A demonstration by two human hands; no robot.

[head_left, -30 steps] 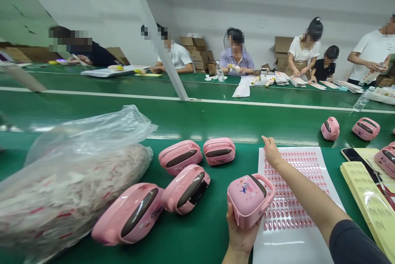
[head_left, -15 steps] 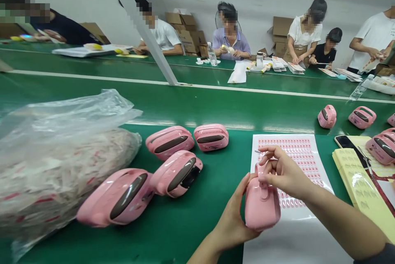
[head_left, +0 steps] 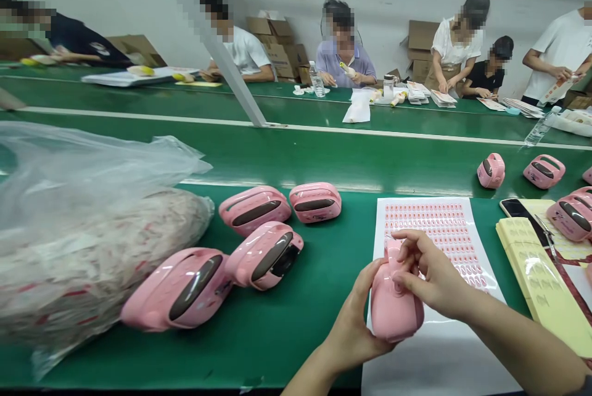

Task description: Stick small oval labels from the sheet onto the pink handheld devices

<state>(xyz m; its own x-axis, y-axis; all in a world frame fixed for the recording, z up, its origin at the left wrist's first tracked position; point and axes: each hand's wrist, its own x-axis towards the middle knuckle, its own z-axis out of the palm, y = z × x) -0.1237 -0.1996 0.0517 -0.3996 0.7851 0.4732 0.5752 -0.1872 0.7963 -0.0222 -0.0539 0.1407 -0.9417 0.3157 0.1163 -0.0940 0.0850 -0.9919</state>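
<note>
My left hand (head_left: 354,316) is wrapped round a pink plastic device with a carry handle (head_left: 395,316), holding it end-on above a white sticker sheet (head_left: 428,210). My right hand (head_left: 428,272) is at the top of the same device. Its thumb presses the end face near the handle's base, and its other fingers curl beside the handle. Whether something small sits in those fingers is hidden. Printed on the sheet are rows of small pink-red stickers, partly covered by my right hand and the device.
Several similar pink devices (head_left: 256,210) stand left of the sheet, beside a clear plastic bag (head_left: 115,248) of scraps. To the right lie yellow backing sheets (head_left: 531,272), a phone (head_left: 518,210) and tweezers (head_left: 546,229). Co-workers (head_left: 345,60) sit and stand across the green bench (head_left: 324,155).
My right thumb has come down onto the device's end face, and the index finger has curled in. The strap-like shape seen at that end is now mostly covered. The device has shifted slightly.
</note>
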